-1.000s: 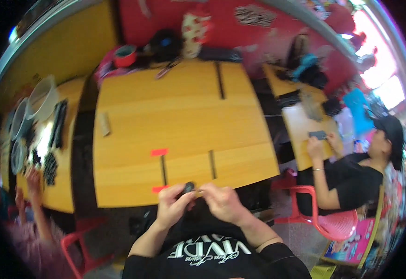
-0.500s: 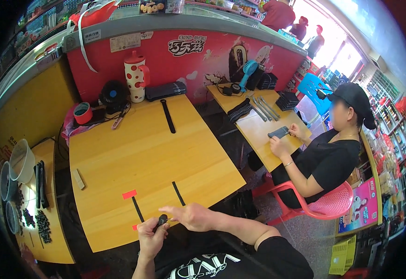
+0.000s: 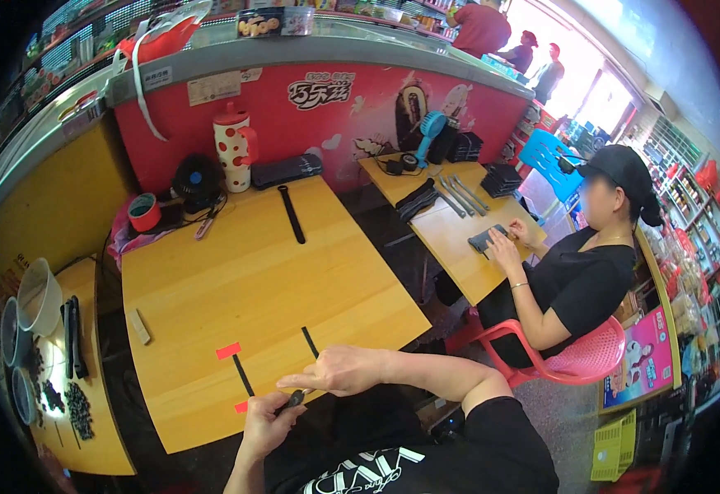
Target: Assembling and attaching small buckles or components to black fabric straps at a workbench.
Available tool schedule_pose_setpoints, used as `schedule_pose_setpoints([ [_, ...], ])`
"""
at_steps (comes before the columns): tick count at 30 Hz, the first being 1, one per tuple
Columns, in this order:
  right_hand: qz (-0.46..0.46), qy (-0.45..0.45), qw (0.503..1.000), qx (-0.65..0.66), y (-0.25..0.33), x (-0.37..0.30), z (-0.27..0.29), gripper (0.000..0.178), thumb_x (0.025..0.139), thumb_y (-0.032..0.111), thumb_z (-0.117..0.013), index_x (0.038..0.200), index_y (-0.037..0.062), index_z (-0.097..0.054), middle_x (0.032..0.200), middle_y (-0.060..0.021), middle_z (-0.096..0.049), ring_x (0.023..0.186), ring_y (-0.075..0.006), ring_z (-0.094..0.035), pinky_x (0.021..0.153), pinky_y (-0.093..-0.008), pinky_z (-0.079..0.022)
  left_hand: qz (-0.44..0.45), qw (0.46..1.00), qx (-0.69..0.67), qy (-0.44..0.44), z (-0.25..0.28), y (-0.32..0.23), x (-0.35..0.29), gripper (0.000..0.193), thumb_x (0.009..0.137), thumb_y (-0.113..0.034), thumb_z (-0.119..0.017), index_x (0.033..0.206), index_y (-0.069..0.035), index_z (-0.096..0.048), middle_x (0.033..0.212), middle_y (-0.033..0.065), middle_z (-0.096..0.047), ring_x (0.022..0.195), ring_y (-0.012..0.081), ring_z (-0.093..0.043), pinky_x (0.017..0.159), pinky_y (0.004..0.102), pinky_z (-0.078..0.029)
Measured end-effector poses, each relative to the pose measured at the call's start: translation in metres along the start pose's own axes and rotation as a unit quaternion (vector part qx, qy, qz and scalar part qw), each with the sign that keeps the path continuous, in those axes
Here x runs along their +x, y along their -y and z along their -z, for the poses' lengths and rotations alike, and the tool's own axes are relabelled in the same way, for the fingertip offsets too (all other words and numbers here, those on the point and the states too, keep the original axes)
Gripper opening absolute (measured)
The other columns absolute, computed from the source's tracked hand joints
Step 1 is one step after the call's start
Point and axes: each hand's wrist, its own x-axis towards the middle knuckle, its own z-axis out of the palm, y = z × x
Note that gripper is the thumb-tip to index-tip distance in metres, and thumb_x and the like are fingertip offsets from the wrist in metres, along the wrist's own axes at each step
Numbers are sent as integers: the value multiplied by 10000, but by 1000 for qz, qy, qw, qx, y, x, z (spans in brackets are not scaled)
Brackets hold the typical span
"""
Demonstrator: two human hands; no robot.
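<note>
My left hand (image 3: 263,423), at the table's near edge, pinches a small dark rounded piece (image 3: 296,398) between thumb and fingers; its exact kind is too small to tell. Just above it is my right hand (image 3: 345,369), index finger reaching left over the piece and the other fingers curled in. Whatever those curled fingers hold is hidden. A thin black strip (image 3: 245,375) lies on the table beyond my left hand, between a red tape piece (image 3: 228,351) and another near my thumb. A second black strip (image 3: 309,340) runs toward my right hand.
On the wooden table (image 3: 212,288) are a long black strap (image 3: 291,216), a small wooden block (image 3: 139,326), a black fan (image 3: 198,177) and a spotted tumbler (image 3: 233,152). Bowls (image 3: 39,296) and black parts stand left. A seated co-worker (image 3: 582,263) handles a dark piece at right.
My right hand has shifted slightly left and up, its index finger now lower over my left hand. The dark piece has tilted and moved a little right. The view has shifted slightly.
</note>
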Motion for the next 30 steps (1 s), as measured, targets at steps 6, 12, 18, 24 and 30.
schedule_pose_setpoints([
  [6,-155,-197,870,424,18,6,-54,473,924,29,-509,1376,92,-385,689,-95,-551,670,-204,-594,602,-317,-431,-59,988,-127,-70,-6,10,5,71,788,26,-675,722,34,-650,588,44,-585,504,83,-556,449,221,-426],
  [12,-129,-210,906,345,17,12,-42,412,964,104,-514,1361,103,-403,764,-121,-617,734,-228,-640,649,-319,-474,-78,990,-94,-66,-7,14,9,76,820,28,-641,744,24,-639,618,24,-608,515,76,-547,455,220,-432],
  [18,-153,-196,944,215,17,16,-41,337,951,143,-531,1270,73,-448,822,-173,-669,777,-290,-681,650,-367,-499,-45,974,-213,-58,-10,11,8,43,848,3,-627,875,33,-641,678,37,-620,590,84,-581,521,212,-454],
  [24,-236,-238,819,465,22,21,-54,368,938,30,-526,1299,36,-460,814,-21,-656,823,-83,-606,772,-256,-481,63,926,-371,-6,-2,2,3,203,921,-132,-569,993,44,-639,731,34,-612,644,81,-553,574,223,-441],
  [30,-245,-347,862,277,25,14,-39,315,848,63,-675,1145,25,-578,602,-5,-465,517,-69,-375,510,-269,-361,-6,965,-259,-31,-8,-3,15,178,896,-75,-607,1011,53,-655,808,6,-583,681,58,-503,590,209,-403],
])
